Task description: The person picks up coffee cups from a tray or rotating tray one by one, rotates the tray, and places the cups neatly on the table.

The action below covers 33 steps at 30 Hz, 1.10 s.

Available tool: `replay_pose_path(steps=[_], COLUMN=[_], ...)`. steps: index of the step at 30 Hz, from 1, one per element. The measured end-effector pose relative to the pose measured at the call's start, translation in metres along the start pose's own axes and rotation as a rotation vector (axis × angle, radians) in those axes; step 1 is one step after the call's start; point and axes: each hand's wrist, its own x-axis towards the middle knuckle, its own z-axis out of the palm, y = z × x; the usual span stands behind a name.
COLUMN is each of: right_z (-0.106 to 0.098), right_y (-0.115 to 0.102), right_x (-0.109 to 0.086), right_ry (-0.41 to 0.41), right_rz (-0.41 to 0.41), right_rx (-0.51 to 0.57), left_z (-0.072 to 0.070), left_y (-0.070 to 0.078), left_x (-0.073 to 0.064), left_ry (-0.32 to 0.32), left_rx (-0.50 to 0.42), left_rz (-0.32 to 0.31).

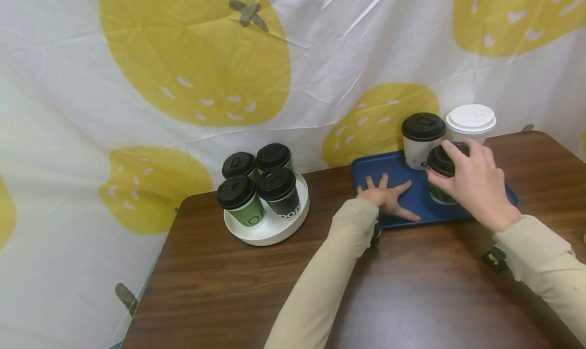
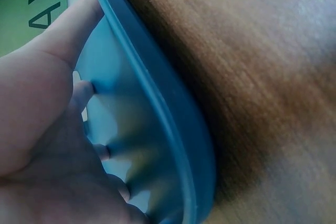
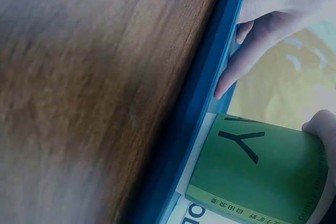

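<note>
On the blue tray (image 1: 423,204), my left hand (image 1: 384,199) lies with its fingers spread, near the tray's left side. My right hand (image 1: 480,181) grips a green paper coffee cup (image 1: 440,195) from above, fingers and thumb around its black lid. In the right wrist view the green cup (image 3: 247,166) appears at the tray, with the thumb at its upper part. Behind it stand a white paper cup with a black lid (image 1: 418,153) and a white cup with a white lid (image 1: 471,119), whose lower part is hidden by the right hand.
To the left, a round white tray (image 1: 274,233) bears several black-lidded cups, among them a green one (image 1: 247,211) and a dark one (image 1: 285,201). Both trays are on a brown wooden table (image 1: 220,288). A fruit-patterned cloth (image 1: 311,74) hangs close behind.
</note>
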Motion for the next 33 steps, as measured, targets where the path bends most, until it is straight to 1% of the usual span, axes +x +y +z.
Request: replay_pose_path(steps=[7,14,20,26,33], right_z=[-0.002,-0.003,-0.003,-0.004,-0.006], right_y=[0.001,0.004,0.006,0.007,0.007], right_x=[-0.002,-0.005,-0.007,-0.009,-0.011], right_ry=[0.008,0.014,0.042,0.06,0.05], right_rz=[0.002,-0.002,-0.009,-0.008,-0.003], right_rx=[0.011,-0.004,-0.011,0.007,0.001], left_z=[0.0,0.0,0.0,0.001,0.001], left_y=[0.0,0.0,0.0,0.0,0.0], left_x=[-0.002,-0.003,-0.004,-0.003,-0.002], left_ry=[0.003,0.003,0.01,0.011,0.007], left_rx=[-0.003,-0.005,-0.005,-0.025,-0.016], left_rz=[0.001,0.0,0.001,-0.001,-0.006])
